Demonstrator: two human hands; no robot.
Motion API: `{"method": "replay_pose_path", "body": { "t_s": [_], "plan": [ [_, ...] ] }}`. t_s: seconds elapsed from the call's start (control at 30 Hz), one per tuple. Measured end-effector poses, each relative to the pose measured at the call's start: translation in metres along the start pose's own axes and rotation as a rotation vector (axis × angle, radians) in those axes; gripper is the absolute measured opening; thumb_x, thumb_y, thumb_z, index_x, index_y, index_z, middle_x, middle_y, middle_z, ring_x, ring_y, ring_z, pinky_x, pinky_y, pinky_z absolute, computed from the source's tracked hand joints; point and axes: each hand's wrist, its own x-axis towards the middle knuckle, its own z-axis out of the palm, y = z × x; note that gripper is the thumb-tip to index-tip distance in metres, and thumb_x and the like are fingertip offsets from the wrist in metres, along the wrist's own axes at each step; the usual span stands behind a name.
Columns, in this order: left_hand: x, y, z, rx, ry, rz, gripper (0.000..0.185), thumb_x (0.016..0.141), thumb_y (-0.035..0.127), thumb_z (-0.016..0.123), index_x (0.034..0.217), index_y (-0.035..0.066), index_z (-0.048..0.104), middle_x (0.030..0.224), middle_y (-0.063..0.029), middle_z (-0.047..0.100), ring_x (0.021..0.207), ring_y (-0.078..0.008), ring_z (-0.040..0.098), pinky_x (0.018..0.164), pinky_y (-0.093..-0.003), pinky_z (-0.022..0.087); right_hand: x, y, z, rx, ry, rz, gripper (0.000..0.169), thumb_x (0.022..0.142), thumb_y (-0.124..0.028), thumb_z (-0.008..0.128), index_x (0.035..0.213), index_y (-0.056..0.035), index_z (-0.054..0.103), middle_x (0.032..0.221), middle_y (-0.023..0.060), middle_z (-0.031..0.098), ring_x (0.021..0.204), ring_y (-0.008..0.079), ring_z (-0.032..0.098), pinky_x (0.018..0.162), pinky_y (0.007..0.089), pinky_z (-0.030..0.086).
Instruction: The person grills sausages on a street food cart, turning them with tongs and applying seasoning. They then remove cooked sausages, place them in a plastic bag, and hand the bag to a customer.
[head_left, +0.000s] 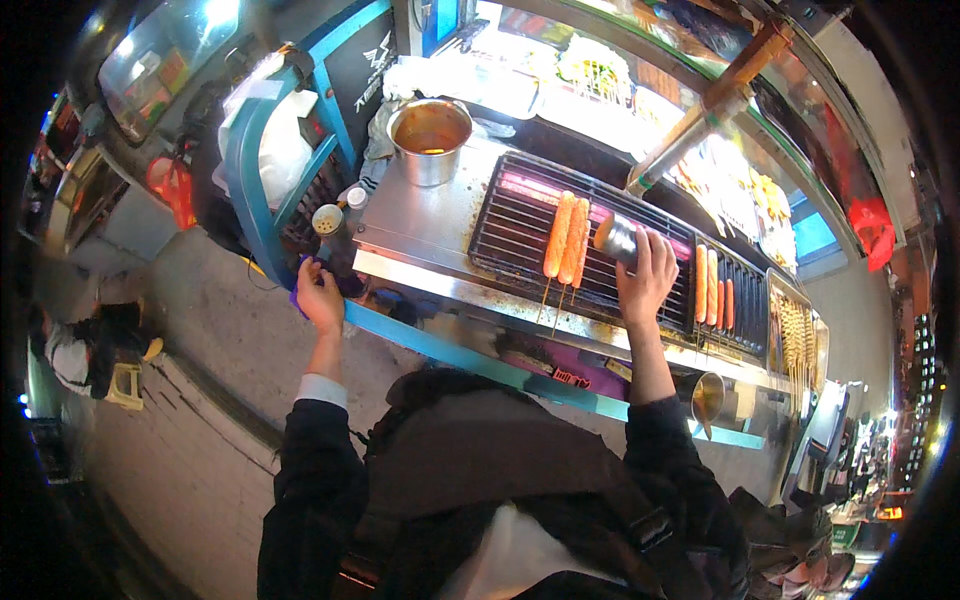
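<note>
My right hand (651, 279) grips a metal seasoning shaker (616, 237), tipped on its side over the wire grill rack (517, 225). The shaker's perforated-looking lid points left, towards three scored sausages on skewers (568, 238) that lie on the rack. Their sticks reach over the steel front edge (480, 289). At the blue cart frame's corner, my left hand (321, 300) rests with bent fingers against a purple cloth-like piece (298, 292); whether it grips this is unclear. Right of the rack, more skewered sausages (707, 285) lie on a ridged roller section (746, 304).
A steel pot of reddish sauce (431, 142) stands on the steel counter (420, 214). Near my left hand are a shaker (328, 221) and a white-capped bottle (357, 198). A slanted post (679, 142) rises behind the grill. Spiral skewers (796, 330) fill a tray at right.
</note>
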Motion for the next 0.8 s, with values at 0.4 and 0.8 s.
{"method": "replay_pose_path", "body": {
  "t_s": [0.4, 0.8],
  "plan": [
    [0.0, 0.001, -0.002, -0.008, -0.012, 0.016, 0.04, 0.088, 0.0, 0.068, 0.127, -0.001, 0.063, 0.106, -0.0154, 0.074, 0.094, -0.0258, 0.072, 0.087, -0.0363, 0.056, 0.008, 0.006, 0.009, 0.002, 0.016, -0.002, 0.073, 0.064, -0.003, 0.08, 0.133, -0.0137, 0.06, 0.132, 0.0071, 0.059, 0.127, 0.0312, 0.054, 0.102, 0.0457, 0.041],
    [0.001, 0.0, -0.001, -0.013, -0.02, -0.002, 0.037, 0.089, 0.0, 0.067, 0.126, -0.002, 0.063, 0.107, -0.0152, 0.074, 0.095, -0.0252, 0.072, 0.088, -0.0357, 0.056, -0.035, -0.001, -0.024, 0.082, 0.001, -0.118, 0.078, 0.06, -0.003, 0.082, 0.134, -0.012, 0.059, 0.134, 0.0098, 0.059, 0.128, 0.0327, 0.054, 0.102, 0.0467, 0.04]
  ]
}}
